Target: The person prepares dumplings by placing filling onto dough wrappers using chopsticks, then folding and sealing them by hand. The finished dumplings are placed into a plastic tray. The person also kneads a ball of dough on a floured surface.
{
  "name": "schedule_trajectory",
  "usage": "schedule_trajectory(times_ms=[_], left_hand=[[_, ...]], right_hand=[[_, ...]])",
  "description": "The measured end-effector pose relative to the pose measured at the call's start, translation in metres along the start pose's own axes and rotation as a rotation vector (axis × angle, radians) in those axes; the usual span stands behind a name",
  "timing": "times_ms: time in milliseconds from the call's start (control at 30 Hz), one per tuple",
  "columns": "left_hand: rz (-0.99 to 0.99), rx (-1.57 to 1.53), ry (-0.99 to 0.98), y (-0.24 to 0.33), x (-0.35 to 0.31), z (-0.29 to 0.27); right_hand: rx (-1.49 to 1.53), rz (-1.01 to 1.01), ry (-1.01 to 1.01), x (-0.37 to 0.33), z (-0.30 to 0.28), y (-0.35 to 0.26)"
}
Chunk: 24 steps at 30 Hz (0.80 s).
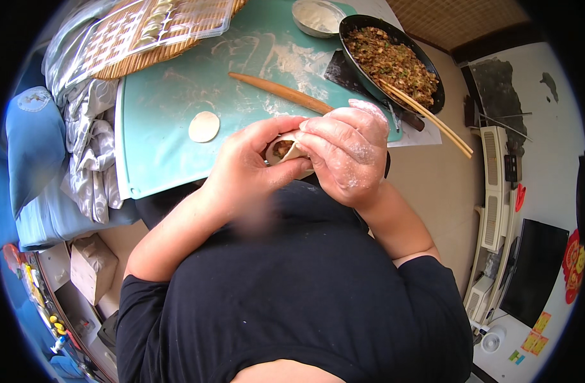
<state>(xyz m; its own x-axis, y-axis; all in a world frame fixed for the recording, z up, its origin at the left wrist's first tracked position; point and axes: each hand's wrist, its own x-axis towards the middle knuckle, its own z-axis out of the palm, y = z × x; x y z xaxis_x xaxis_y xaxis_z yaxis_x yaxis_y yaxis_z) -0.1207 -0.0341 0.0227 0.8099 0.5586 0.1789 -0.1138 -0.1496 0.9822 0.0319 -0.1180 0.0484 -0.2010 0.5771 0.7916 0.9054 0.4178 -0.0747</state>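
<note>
A dumpling (283,149) sits between my two hands, its pale wrapper partly folded over brown filling that still shows on its left side. My left hand (251,156) curls around it, thumb below and index finger above. The floury fingertips of my right hand (347,150) pinch the wrapper's edge from the other side. Just beyond my hands, a wooden rolling pin (273,90) lies aslant on the floured green mat (171,163). One round dough wrapper (204,127) rests flat on the mat, left of my left hand.
At the far right, a dark pan (440,96) holds minced filling (391,60), with chopsticks (426,118) across its rim. A bowl of flour (318,17) stands at the back. Back left, a clear tray (203,32) with several dumplings rests on a woven mat (123,66), beside bunched silvery cloth (91,147).
</note>
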Motion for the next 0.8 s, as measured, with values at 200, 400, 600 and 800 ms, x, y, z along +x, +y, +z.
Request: schedule_trajectory(times_ms=[200, 400, 600, 800], left_hand=[[-0.128, -0.068, 0.090, -0.003, -0.002, -0.001], [-0.141, -0.063, 0.101, -0.004, 0.001, -0.004], [-0.154, -0.196, 0.089, -0.005, 0.000, -0.001], [-0.139, -0.392, 0.103, 0.000, 0.002, -0.005]], right_hand=[[0.050, 0.044, -0.057, -0.003, 0.005, 0.007], [0.132, 0.106, -0.025, -0.005, 0.008, 0.011], [0.115, 0.142, -0.015, -0.004, 0.008, 0.010], [0.581, 0.920, -0.045, -0.021, -0.006, 0.007]])
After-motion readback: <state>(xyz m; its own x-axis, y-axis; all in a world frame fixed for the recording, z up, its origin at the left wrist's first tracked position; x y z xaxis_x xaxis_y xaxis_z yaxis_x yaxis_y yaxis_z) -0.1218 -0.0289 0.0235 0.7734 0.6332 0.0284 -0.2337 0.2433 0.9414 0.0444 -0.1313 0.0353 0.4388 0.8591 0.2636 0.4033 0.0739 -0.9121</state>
